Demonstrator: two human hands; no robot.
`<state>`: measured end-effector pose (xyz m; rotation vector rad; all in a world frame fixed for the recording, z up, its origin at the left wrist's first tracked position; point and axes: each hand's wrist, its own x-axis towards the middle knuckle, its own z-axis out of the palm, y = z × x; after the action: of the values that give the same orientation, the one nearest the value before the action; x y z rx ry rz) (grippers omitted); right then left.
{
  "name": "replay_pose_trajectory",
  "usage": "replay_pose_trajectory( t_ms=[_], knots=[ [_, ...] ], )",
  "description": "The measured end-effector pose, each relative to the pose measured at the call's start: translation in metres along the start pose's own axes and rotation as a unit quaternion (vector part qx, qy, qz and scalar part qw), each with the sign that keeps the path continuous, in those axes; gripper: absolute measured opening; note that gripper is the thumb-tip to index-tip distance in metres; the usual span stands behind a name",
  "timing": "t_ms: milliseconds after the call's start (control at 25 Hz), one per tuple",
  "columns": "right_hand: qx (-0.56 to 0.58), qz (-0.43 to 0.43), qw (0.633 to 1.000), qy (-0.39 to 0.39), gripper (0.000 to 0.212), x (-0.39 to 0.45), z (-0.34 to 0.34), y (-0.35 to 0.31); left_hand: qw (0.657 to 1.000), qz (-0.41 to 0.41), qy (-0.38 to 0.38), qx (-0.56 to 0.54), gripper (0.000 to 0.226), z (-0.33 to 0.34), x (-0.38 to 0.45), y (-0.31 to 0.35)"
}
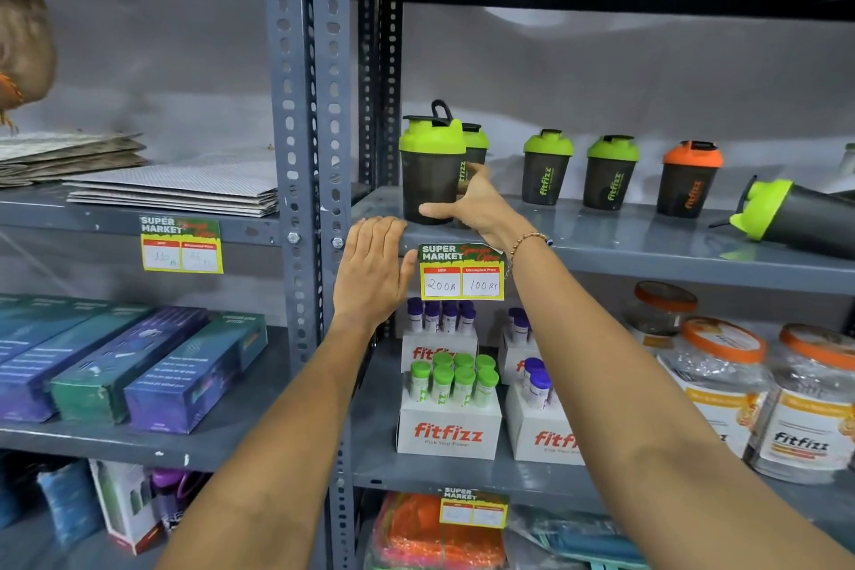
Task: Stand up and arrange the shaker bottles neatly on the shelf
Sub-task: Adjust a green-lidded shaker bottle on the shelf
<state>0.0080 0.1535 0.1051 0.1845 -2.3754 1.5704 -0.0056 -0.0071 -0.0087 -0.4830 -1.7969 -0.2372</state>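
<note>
A dark shaker bottle with a green lid (430, 167) stands upright at the left end of the grey shelf (601, 241). My right hand (472, 206) grips its lower part. Behind it stands a second green-lidded shaker (476, 143), partly hidden. Further right stand two green-lidded shakers (546, 169) (610, 174) and an orange-lidded one (689, 181), all upright. A green-lidded shaker (796, 213) lies on its side at the far right. My left hand (372, 268) rests flat on the shelf's front edge, holding nothing.
A perforated grey upright post (307, 153) stands just left of the shakers. A yellow price tag (460, 271) hangs on the shelf edge. Below are white boxes of tubes (449, 421) and orange-lidded jars (721, 380). Flat mats (185, 185) lie on the left shelf.
</note>
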Motion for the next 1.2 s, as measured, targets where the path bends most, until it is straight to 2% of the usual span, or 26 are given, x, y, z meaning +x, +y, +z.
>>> replay_pose_trajectory(
  t_ms=[120, 320, 480, 640, 800, 1000, 1200],
  knots=[
    [-0.081, 0.011, 0.997, -0.017, 0.110, -0.003, 0.002, -0.003, 1.000, 0.002, -0.002, -0.005, 0.041, -0.001, 0.000, 0.000],
    [-0.003, 0.029, 0.999, -0.026, 0.095, 0.000, -0.003, 0.000, 1.000, -0.002, -0.003, -0.013, 0.041, 0.000, 0.000, -0.001],
    [-0.046, 0.029, 0.998, -0.024, 0.111, -0.003, 0.000, -0.003, 1.000, -0.003, -0.002, -0.016, 0.042, 0.000, 0.001, 0.000],
    [0.003, 0.042, 0.999, -0.035, 0.105, -0.003, -0.004, -0.003, 1.000, -0.003, -0.004, -0.026, 0.043, -0.001, 0.001, 0.000],
    [-0.037, 0.038, 0.998, -0.026, 0.126, -0.003, 0.002, -0.004, 0.999, -0.003, 0.005, -0.035, 0.040, 0.001, -0.001, 0.000],
    [0.042, 0.048, 0.995, -0.074, 0.108, 0.003, -0.006, -0.004, 1.000, -0.005, 0.006, -0.030, 0.040, -0.001, 0.000, 0.000],
    [-0.002, 0.032, 0.998, -0.047, 0.100, 0.006, -0.005, -0.001, 1.000, -0.006, 0.008, -0.027, 0.042, 0.000, -0.001, 0.000]
  ],
)
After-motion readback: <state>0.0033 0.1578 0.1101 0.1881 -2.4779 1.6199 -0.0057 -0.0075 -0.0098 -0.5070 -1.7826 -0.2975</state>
